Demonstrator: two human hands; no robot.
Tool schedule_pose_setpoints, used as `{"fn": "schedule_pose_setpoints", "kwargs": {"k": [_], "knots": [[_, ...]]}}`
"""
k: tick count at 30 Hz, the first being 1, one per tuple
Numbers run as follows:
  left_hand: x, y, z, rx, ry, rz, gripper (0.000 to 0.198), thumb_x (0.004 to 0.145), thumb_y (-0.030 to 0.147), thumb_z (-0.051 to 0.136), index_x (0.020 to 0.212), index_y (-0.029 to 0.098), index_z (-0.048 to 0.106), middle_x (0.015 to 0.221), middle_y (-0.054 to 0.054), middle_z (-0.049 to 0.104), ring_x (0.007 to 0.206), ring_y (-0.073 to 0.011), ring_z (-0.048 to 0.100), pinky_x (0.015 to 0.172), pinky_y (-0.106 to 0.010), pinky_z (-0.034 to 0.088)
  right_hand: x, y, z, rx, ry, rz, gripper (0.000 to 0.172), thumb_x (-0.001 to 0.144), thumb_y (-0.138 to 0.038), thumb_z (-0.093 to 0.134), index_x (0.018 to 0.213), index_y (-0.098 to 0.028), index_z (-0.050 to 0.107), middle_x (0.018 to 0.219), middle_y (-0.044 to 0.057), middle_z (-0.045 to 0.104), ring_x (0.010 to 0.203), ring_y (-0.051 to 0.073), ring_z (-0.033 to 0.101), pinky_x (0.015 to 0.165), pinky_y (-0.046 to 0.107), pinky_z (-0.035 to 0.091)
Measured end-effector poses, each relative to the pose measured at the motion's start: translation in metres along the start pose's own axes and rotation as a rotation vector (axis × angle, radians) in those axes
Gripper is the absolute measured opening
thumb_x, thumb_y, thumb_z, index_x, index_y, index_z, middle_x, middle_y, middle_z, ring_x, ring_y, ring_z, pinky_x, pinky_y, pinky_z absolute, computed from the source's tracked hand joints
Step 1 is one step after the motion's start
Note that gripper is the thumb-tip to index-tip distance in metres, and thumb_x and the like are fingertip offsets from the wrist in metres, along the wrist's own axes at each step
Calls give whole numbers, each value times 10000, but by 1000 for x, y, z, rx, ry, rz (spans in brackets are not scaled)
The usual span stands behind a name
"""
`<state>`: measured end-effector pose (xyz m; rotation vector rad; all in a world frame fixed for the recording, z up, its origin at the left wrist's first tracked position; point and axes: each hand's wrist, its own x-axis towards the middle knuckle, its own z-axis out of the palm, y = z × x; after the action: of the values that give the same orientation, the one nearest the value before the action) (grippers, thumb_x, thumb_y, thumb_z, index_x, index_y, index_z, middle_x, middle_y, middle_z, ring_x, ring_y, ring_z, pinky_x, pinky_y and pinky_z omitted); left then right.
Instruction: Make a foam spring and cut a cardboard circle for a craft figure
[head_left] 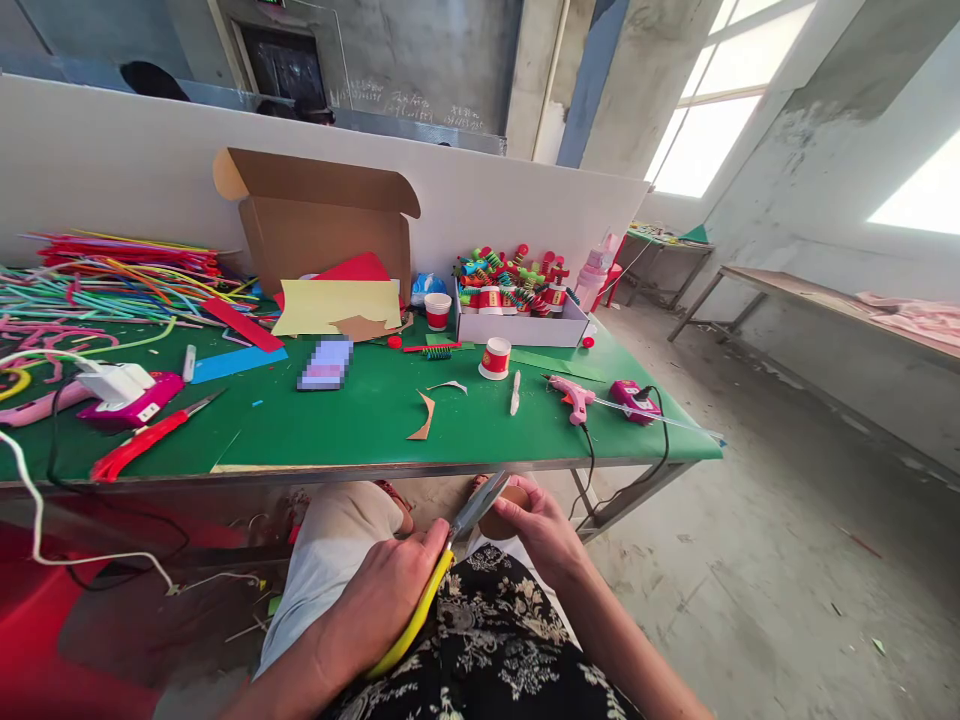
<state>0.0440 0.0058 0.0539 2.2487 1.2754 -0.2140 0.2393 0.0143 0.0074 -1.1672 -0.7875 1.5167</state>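
Over my lap, my left hand is closed round the yellow-handled scissors, whose blades point up and to the right. My right hand pinches a round piece of brown cardboard beside the blades. The blades lie against or just over the left side of the cardboard. On the green table in front lie a curved brown offcut and a thin pale scrap. A red and white paper cup rests farther back.
A pink glue gun with a cord and a purple power socket are at the right. Red-handled cutters, a phone and pipe cleaners are at the left. Behind stand an open carton and a white box of crafts.
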Motion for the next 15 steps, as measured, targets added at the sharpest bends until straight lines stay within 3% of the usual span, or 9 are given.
{"fn": "schedule_pose_setpoints", "kwargs": {"k": [5, 9, 15], "knots": [[-1, -6, 6, -24, 19, 12, 195, 915, 191, 382, 1088, 210, 470, 765, -53, 699, 767, -233, 697, 660, -272, 437, 1, 2, -1, -11, -20, -11, 379, 524, -461, 871, 735, -221, 666, 745, 12, 688, 756, 208, 618, 743, 323, 456], [0, -11, 12, -39, 45, 49, 246, 870, 154, 422, 1105, 215, 463, 869, -65, 711, 790, -226, 698, 647, -260, 418, 3, 5, -3, -29, -23, -24, 382, 529, -463, 869, 741, -221, 665, 733, 13, 682, 790, 219, 626, 758, 325, 455], [-5, -9, 5, -50, -1, 33, 218, 884, 168, 410, 1085, 212, 482, 923, -80, 709, 835, -239, 695, 662, -275, 418, 3, 3, -7, -84, -75, -19, 376, 548, -464, 860, 742, -210, 662, 784, 16, 697, 772, 198, 622, 747, 310, 448]]}}
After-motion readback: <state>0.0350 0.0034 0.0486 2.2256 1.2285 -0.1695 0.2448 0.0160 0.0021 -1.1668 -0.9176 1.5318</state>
